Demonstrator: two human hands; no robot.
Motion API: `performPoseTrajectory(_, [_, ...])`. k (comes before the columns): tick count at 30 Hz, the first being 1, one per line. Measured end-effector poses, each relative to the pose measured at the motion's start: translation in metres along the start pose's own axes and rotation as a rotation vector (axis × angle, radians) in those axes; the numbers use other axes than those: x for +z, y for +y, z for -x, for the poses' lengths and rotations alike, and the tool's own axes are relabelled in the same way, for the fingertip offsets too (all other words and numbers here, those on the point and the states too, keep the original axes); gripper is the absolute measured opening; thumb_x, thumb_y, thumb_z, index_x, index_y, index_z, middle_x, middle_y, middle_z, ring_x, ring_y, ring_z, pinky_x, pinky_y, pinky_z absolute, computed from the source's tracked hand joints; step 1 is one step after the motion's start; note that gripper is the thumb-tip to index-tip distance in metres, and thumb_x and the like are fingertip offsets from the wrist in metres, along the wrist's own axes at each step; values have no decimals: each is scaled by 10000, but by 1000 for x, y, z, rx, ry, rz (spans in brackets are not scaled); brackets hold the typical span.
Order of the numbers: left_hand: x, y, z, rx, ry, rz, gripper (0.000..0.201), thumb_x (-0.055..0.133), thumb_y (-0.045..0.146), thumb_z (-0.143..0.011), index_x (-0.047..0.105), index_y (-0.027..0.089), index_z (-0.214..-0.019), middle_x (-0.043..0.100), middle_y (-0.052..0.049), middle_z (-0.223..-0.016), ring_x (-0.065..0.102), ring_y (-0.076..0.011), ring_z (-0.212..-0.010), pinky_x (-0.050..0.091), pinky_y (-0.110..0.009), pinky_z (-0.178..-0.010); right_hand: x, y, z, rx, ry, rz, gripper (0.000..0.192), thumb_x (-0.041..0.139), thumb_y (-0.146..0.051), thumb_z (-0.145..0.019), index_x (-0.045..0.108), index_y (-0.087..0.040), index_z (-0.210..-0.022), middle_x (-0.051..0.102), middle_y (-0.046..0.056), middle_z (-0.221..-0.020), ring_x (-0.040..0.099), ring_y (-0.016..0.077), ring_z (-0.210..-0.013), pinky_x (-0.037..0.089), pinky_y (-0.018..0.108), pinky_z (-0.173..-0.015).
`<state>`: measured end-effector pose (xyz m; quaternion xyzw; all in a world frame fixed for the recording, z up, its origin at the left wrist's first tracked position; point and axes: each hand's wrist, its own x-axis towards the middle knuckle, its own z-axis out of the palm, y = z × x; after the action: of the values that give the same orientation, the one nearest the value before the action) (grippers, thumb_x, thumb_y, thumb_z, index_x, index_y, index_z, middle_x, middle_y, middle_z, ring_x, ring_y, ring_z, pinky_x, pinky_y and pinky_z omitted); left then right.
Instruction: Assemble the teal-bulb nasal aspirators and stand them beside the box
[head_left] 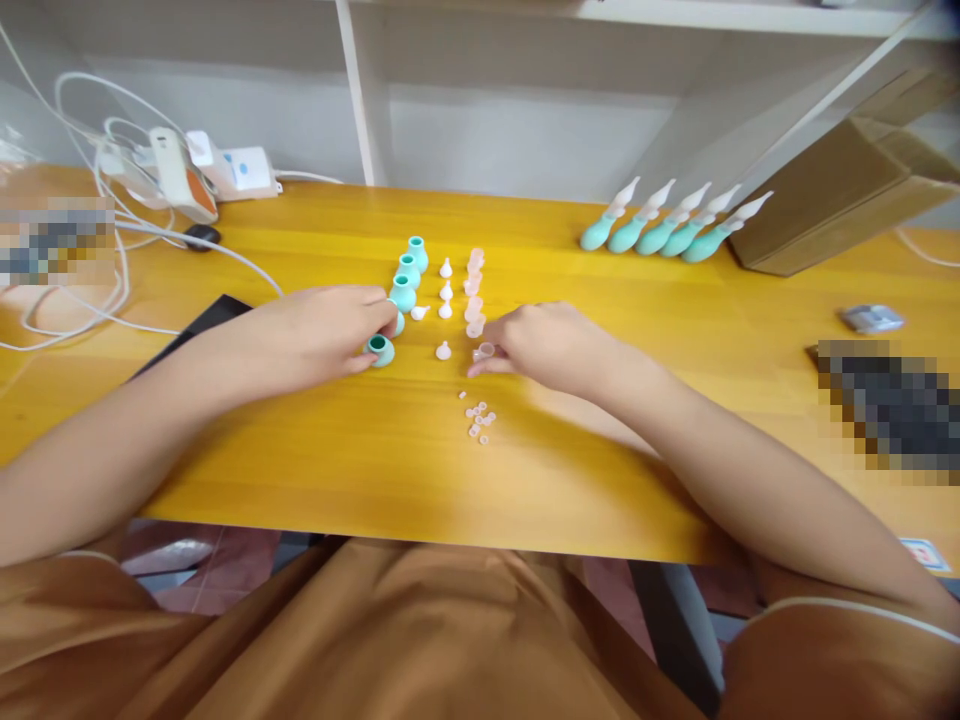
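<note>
My left hand (pixel 322 335) has its thumb and fingers closed about the nearest teal rubber bulb (pixel 382 352), whose open mouth faces up. More teal bulbs (pixel 403 293) stand in a row behind it, one partly hidden by my fingers. With thumb and finger, my right hand (pixel 555 345) pinches a small clear plastic cup-shaped piece (pixel 486 350). Similar translucent pieces (pixel 475 310) line up beyond it. Between the hands runs a row of small white pointed tips (pixel 444 351), and one more tip (pixel 420 313) lies on its side. Several tiny clear rings (pixel 479 420) are scattered nearer me.
Several assembled teal bulbs with white nozzles (pixel 664 232) lie at the back right, beside a cardboard box (pixel 832 200). White cables and a power strip (pixel 247 172) occupy the left of the wooden table (pixel 315 470). A dark flat object (pixel 199 330) lies under my left forearm.
</note>
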<state>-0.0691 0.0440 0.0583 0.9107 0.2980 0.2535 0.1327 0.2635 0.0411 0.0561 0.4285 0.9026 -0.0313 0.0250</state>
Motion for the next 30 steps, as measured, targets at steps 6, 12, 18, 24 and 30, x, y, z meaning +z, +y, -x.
performPoseTrajectory(6, [-12,4,-9,-10,-230,-152,161,737,313,-989,660,172,-976,596,17,-882,609,-164,-830,512,-235,-892,-38,-3,17,-46,268,84,467,522,-551,-1167,792,-199,-1019,768,126,-920,653,242,-752,328,358,-662])
performPoseTrajectory(12, [-19,33,-16,-243,-440,-355,111,645,198,-1004,669,163,-1106,667,-26,-1065,664,-219,-1071,498,-302,-1046,-41,-17,-42,-81,171,112,291,543,-266,-1106,806,-197,-1208,743,139,-1308,673,223,-898,375,337,-711])
performPoseTrajectory(18, [-19,36,-18,-246,-430,-427,140,677,208,-1003,671,154,-1132,646,-24,-1067,651,-197,-973,518,-302,-984,-17,-21,-99,-88,55,119,304,619,-195,-1011,832,-190,-1228,718,151,-1399,685,248,-995,417,342,-769])
performPoseTrajectory(24, [-19,40,-19,-248,-390,-332,125,678,152,-967,662,151,-1091,647,-34,-1085,670,-232,-1060,512,-360,-1074,-10,-16,-100,-98,55,73,226,629,-199,-1026,835,-187,-1119,752,138,-1268,677,238,-940,429,342,-773])
performPoseTrajectory(30, [-16,33,-18,-216,-370,-332,96,702,164,-961,661,150,-1047,640,-20,-1023,669,-227,-1048,524,-383,-1093,-13,-7,-88,-85,120,24,159,652,-173,-1005,805,-186,-1047,749,116,-1225,662,224,-898,403,342,-751])
